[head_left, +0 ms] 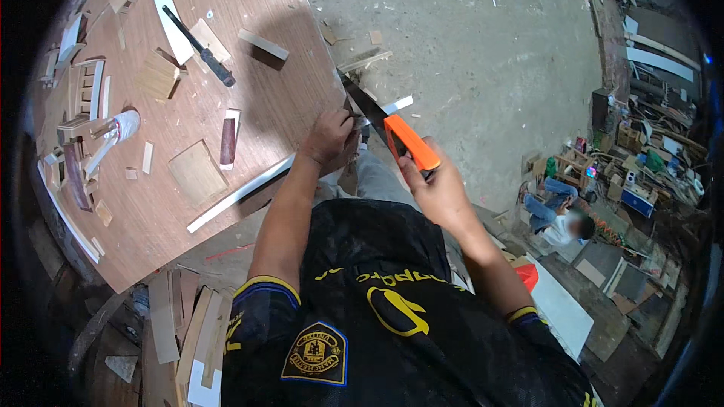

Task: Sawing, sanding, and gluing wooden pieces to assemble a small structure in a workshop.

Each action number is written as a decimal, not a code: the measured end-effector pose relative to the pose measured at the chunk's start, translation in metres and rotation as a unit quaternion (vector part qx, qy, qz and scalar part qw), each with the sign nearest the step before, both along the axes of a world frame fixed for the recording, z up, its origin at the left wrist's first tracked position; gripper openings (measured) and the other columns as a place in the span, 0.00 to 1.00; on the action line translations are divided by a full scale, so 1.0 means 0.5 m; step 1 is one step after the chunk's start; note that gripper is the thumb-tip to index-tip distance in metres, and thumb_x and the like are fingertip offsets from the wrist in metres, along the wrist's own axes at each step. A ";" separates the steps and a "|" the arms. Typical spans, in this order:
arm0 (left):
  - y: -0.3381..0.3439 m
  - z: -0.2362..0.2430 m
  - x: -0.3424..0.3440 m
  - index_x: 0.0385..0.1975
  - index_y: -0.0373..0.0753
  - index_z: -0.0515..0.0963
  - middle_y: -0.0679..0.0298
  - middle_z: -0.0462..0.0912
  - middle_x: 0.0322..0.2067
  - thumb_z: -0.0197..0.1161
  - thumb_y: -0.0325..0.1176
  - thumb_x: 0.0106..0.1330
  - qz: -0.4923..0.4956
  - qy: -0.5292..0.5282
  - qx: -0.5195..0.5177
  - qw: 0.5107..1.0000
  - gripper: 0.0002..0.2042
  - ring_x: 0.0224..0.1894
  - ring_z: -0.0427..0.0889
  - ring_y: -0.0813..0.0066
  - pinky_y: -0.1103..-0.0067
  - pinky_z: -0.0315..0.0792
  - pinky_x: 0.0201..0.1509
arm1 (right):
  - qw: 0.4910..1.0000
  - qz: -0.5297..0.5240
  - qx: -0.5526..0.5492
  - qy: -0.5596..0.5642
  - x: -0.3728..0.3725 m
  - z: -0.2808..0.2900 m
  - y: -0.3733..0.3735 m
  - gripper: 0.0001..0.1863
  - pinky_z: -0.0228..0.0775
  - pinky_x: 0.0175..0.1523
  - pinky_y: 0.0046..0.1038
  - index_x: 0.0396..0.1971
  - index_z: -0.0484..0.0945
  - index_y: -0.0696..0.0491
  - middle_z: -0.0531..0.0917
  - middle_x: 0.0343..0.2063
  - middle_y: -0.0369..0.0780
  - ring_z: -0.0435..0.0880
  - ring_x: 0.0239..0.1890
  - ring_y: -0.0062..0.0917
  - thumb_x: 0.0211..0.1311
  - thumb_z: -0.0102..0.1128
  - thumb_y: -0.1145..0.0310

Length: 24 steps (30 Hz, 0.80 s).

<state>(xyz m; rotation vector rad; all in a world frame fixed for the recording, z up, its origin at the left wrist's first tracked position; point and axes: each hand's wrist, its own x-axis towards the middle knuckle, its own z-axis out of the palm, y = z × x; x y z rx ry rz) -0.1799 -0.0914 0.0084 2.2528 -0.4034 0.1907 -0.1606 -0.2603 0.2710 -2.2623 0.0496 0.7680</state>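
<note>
A long, narrow white strip (249, 189) lies along the near edge of the wooden table and juts out past its right corner. My left hand (329, 136) is closed around the strip at that corner; part of the strip is hidden under it. In my right hand (443, 194) is a hand saw (411, 142) with an orange handle, its fingers wrapped round the grip. The saw's dark blade slants up and left from the handle and crosses the strip just right of my left hand. Blade and strip look to be touching.
On the brown tabletop (173, 200) lie a dark long-handled tool (197, 47), a square board (197, 172), a small wood block (263, 48) and a whitish bottle (124, 126). Offcuts crowd its left side. A person (562, 218) sits on the floor at right, among scrap.
</note>
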 end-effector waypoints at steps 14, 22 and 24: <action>0.007 -0.003 -0.003 0.33 0.38 0.75 0.55 0.77 0.35 0.64 0.31 0.56 0.011 -0.023 -0.019 0.999 0.08 0.40 0.77 0.53 0.64 0.72 0.45 | 0.999 0.033 -0.042 0.011 -0.058 0.218 -0.048 0.07 0.69 0.42 0.27 0.40 0.72 0.56 0.77 0.29 0.41 0.78 0.34 0.25 0.67 0.59 0.71; 0.000 -0.020 0.002 0.33 0.35 0.74 0.51 0.78 0.38 0.66 0.30 0.52 -0.022 -0.011 -0.004 1.000 0.12 0.42 0.78 0.48 0.62 0.72 0.46 | 0.998 0.017 0.004 -0.057 0.008 -0.044 -0.012 0.07 0.70 0.41 0.27 0.40 0.74 0.58 0.77 0.28 0.39 0.75 0.34 0.22 0.68 0.58 0.70; 0.000 -0.018 0.005 0.34 0.35 0.74 0.51 0.78 0.39 0.66 0.31 0.53 -0.014 -0.024 -0.006 1.000 0.12 0.43 0.77 0.49 0.62 0.72 0.46 | 0.999 0.010 0.005 -0.039 -0.009 0.018 -0.025 0.10 0.71 0.46 0.35 0.42 0.73 0.57 0.80 0.35 0.49 0.80 0.39 0.45 0.66 0.59 0.69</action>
